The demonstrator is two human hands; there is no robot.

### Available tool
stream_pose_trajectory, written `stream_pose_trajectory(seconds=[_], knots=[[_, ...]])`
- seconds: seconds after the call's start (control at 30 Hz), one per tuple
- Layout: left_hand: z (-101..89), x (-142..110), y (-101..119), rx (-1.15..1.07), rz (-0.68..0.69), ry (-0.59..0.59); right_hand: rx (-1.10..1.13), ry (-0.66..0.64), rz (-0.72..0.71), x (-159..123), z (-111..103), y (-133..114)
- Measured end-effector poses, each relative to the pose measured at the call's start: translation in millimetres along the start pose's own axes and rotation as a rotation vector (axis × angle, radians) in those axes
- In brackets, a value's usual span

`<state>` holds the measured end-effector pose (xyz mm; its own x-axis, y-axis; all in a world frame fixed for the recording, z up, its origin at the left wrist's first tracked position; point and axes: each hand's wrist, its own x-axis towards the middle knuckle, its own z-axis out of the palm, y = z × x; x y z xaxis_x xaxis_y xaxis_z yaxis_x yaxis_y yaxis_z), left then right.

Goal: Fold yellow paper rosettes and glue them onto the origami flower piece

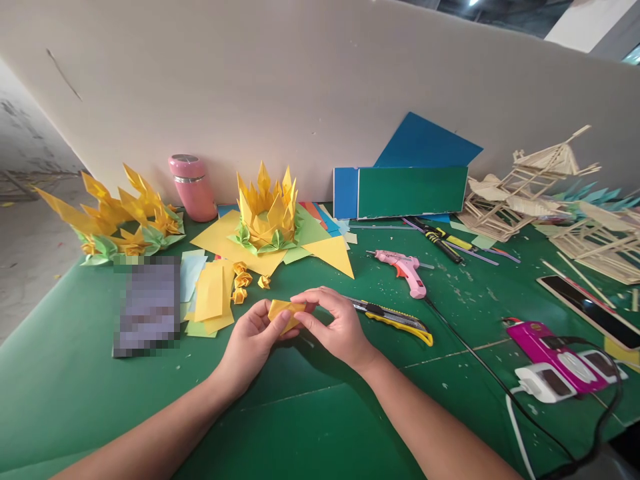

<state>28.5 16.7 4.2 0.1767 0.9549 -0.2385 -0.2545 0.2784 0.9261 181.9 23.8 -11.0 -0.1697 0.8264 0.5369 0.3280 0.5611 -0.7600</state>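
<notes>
A small piece of folded yellow paper [280,313] is pinched between my two hands above the green table. My left hand [254,337] grips its left side, thumb on top. At its right edge the thumb and fingers of my right hand [337,325] close on the paper. Just beyond my hands lie several small folded yellow paper flowers [240,280]. Flat yellow paper sheets [209,293] are stacked to their left. Beside my right hand rests a yellow-handled utility knife [395,320], and behind it a pink hot glue gun [405,267].
Yellow paper crowns with green bases stand at the back centre [265,213] and left [125,220]. A pink flask [193,187] is against the wall. To the right are wooden stick models [530,187], a phone [590,307] and a magenta power strip [555,353] with cords.
</notes>
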Motion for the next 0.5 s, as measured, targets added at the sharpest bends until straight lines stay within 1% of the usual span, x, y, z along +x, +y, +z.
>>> stream_pose_trajectory(seconds=[0.1, 0.17, 0.37, 0.5], knots=[[-0.3, -0.1, -0.3, 0.011, 0.005, -0.010, -0.013, 0.010, -0.069, 0.9, -0.4, 1.0], [-0.9, 0.1, -0.8, 0.035, 0.008, -0.014, -0.033, 0.022, -0.087, 1.3, -0.5, 1.9], [-2.2, 1.8, -2.1, 0.054, 0.006, -0.014, -0.027, 0.044, -0.085, 1.2, -0.6, 3.3], [-2.5, 1.3, -1.3, 0.065, -0.002, -0.030, 0.033, 0.043, -0.042, 2.0, -1.6, 1.5]])
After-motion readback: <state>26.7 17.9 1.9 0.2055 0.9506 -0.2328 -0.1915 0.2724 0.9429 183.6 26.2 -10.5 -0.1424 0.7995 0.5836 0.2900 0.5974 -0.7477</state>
